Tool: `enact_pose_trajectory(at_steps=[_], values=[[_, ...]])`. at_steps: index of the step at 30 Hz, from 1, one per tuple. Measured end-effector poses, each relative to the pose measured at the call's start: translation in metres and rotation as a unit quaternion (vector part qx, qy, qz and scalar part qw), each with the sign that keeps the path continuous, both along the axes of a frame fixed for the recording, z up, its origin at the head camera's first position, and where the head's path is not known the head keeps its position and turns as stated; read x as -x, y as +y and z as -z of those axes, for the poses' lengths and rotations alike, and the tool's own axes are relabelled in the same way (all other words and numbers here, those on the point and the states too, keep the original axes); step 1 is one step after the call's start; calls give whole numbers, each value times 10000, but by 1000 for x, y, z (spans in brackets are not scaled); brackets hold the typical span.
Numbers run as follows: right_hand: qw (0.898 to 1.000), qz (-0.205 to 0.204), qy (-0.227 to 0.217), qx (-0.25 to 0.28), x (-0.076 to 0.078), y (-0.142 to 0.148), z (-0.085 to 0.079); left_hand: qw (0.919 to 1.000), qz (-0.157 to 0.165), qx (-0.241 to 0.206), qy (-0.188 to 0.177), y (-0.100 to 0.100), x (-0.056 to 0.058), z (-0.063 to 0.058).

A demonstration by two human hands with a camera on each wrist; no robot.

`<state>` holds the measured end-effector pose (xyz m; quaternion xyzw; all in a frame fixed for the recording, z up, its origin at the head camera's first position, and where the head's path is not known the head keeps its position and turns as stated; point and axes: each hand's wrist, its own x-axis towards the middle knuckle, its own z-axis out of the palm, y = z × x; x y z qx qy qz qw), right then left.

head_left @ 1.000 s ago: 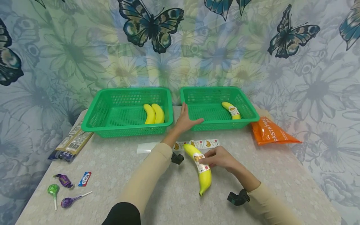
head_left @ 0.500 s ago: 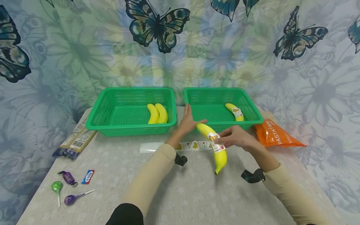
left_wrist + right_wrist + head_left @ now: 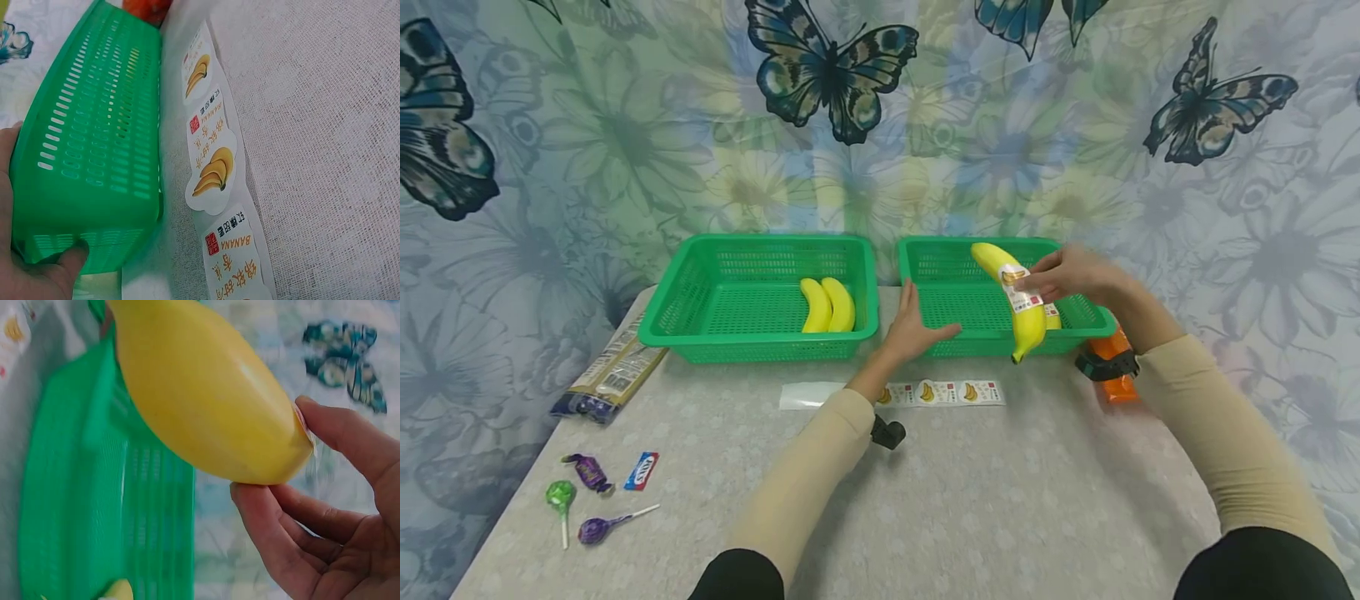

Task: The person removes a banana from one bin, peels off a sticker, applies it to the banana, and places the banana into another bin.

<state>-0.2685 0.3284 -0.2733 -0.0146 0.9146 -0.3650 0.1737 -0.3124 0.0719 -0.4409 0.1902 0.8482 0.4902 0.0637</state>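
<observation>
In the head view my right hand pinches a yellow banana above the right green basket. A white label with a banana picture is stuck on the held fruit. The right wrist view shows thumb and fingertips against opposite sides of the banana. Partly hidden behind it, another labelled banana lies inside that basket. My left hand rests at the basket's near left corner, fingers straight and thumb spread. In the left wrist view the thumb touches the basket.
A sticker strip lies before the baskets. The left green basket holds two unlabelled bananas. At left are a long printed packet, lollipops and wrapped sweets. An orange packet sits behind my right wrist.
My right hand has lifted the labelled banana from near the sticker strip, up and rightward, to over the right basket. The left hand has stayed at the basket's corner.
</observation>
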Motion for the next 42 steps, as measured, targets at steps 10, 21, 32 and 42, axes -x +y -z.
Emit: enact_pose_trajectory(at_steps=[10,21,32,42], values=[[9993,6,-19,-373,59,23,-12,9999,13,-94,-108,-2,-2,-2],[9969,-316,-203,-694,104,41,23,9998,-65,-141,-96,-1,-8,2],[9932,-131,-471,-1056,127,59,58,9999,-76,-74,-11,0,-7,-2],[9840,-26,-1019,-1461,129,61,84,10000,-94,17,22,-4,-6,1]])
